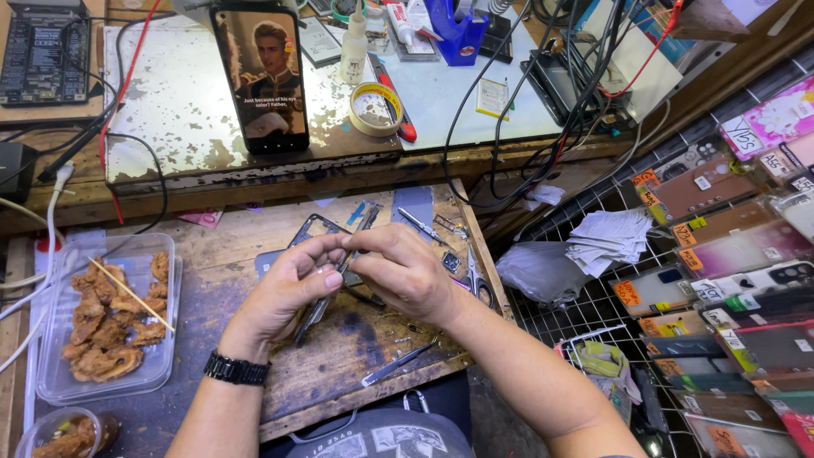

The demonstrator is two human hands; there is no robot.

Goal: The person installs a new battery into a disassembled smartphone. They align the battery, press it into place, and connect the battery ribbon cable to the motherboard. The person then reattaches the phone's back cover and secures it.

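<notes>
Nearest the wearer, a pair of metal tweezers [397, 365] lies loose close to the front edge of the worn wooden workbench [229, 280]. Just above it, over the middle of the board, both hands meet. The left hand [288, 293], a black watch [236, 369] at its wrist, has its fingers curled and closed on a dark phone frame [315, 231], which juts out from behind the hands toward the back edge. The right hand [405, 273] has thumb and forefinger pinched together against the frame's edge; whether a small part sits between them cannot be told.

Judging by this, the step in hand looks like fine work on the frame's edge, seating or peeling something small. The next move would likely call for a steady left grip and a light, precise pull or press.

A clear plastic tray of fried food [110, 318] with a wooden skewer sits at the left edge. Scissors [476, 284] rest at the right edge. Farther back, a smartphone [261, 78] leans upright on the raised shelf beside a tape roll [375, 108].
</notes>
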